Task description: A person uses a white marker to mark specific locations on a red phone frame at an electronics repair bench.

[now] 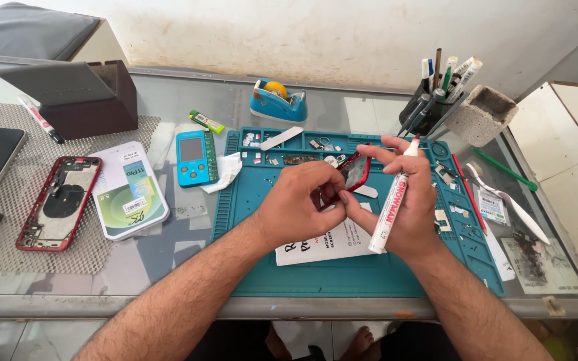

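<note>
Hands (352,204) gripping red phone (354,172), pen cup (429,107) behind

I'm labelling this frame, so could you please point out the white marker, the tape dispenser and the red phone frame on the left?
White marker (389,206): head view, middle of its barrel.
Tape dispenser (277,105): head view, blue body.
Red phone frame (59,202): head view, open inside.
</note>
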